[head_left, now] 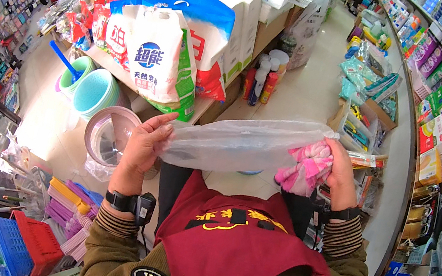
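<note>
A long, translucent plastic bag [232, 142] stretches sideways between my hands in front of my dark red apron [249, 243]. Its left end is pinched by my left hand [144, 141], the forefinger raised a little. At the other end, my right hand [340, 166] is closed around a pink-and-white checked cloth [305, 168] and the bag's edge. Whether the cloth lies inside the bag or against it, I cannot tell. Black bands circle both wrists, and a small dark box hangs beside the left one.
Large laundry powder bags [155, 55] stand on a low counter ahead. Stacked plastic basins [98, 94] sit on the tiled floor at left, above red and blue baskets [39, 245]. Spray cans [260, 86] stand by the counter. Packed shelves [432, 146] line the right side.
</note>
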`<state>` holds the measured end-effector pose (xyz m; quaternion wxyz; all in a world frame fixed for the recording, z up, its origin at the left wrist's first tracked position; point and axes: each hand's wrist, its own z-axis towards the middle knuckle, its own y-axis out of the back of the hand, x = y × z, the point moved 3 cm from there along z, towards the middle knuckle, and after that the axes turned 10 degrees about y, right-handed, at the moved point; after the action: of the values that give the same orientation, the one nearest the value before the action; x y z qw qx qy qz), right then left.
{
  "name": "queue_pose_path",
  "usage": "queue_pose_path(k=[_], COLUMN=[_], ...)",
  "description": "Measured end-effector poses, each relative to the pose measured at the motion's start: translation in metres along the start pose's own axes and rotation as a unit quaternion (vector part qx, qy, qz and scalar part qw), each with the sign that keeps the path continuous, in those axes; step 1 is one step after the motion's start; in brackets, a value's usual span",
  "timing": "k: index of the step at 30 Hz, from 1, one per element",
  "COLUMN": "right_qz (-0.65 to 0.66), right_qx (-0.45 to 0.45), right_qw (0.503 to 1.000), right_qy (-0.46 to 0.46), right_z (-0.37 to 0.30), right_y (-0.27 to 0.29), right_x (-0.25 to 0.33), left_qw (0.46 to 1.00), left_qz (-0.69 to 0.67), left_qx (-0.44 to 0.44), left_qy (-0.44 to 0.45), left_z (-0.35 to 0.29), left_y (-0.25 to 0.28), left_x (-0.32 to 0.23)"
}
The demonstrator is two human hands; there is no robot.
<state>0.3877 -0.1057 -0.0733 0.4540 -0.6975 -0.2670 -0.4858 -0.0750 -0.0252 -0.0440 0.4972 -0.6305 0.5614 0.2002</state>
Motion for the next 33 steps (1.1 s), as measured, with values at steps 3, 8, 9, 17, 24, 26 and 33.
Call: queue_pose_path(k=[3,8,9,17,24,26,33], right_qz=[-0.050,0.001,0.000,0.114,0.111,0.104,0.088], right_qx=[0.006,-0.007,-0.023,-0.105,-0.118,-0.121,-0.098], right_qw=[0.998,0.999,0.999,0.985,0.983,0.984,0.989], right_qy=[0.021,0.039,0.030,0.070,0.083,0.077,0.066], right_z=[0.006,0.018,0.019,0.014,0.006,0.005,0.000], right_y=[-0.003,-0.007,-0.005,0.016,0.023,0.024,0.014], right_x=[-0.004,-0.007,-0.007,0.020,0.027,0.024,0.018], left_qw=[0.993,0.970,0.964,0.894,0.498,0.480,0.692], left_qz=[0.048,0.165,0.193,0.371,0.860,0.875,0.644], left_qx=[-0.019,0.017,0.015,-0.180,-0.113,-0.057,-0.314], left_qy=[-0.104,-0.176,-0.183,-0.172,-0.007,0.023,-0.088], left_z=[-0.011,-0.035,-0.038,0.007,0.076,0.089,0.084], left_y=[-0.001,-0.019,-0.022,0.021,0.002,-0.001,0.045], left_x=[-0.004,-0.025,-0.026,0.015,0.146,0.162,0.077])
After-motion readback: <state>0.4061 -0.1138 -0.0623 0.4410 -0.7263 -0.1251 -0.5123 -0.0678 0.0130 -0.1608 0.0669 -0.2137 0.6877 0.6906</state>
